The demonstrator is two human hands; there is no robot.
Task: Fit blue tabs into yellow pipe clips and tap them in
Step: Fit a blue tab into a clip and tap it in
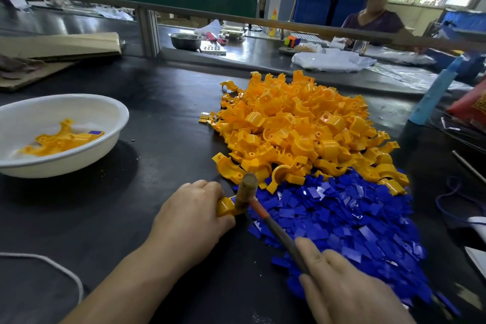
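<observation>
One yellow clip (225,207) lies on the dark table (157,118), near its front edge and just left of the two piles. The left hand (192,218) covers most of it, fingers curled over the top and gripping it, so only its right end shows. Whether a blue tab sits in it cannot be told.

A small hammer (246,189) stands head-down at that exposed end, its lower face touching the clip or very nearly so. Its handle, orange near the head and grey further back, slants down and to the right into the right hand (347,289), which grips the far end with the thumb laid along the shaft.

Right of the hammer spreads the tab pile (342,226), a broad flat heap of blue tabs that reaches under the handle and the right hand. Behind it, and touching it along one edge, rises the clip pile (297,134), a tall heap of loose yellow clips; a few strays lie at its left fringe.

Well to the left stands a white bowl (110,102), holding several yellow clips (60,142), one showing a blue tab (96,133). A white cord (52,268) curves across the near left corner.

Further back, folded cardboard (60,45) lies at the left. Beyond a rail, a second surface carries a metal bowl (185,41) and a white plastic bag (331,60), and another person (373,18) sits there. A blue tube (436,92) leans in at the right.
</observation>
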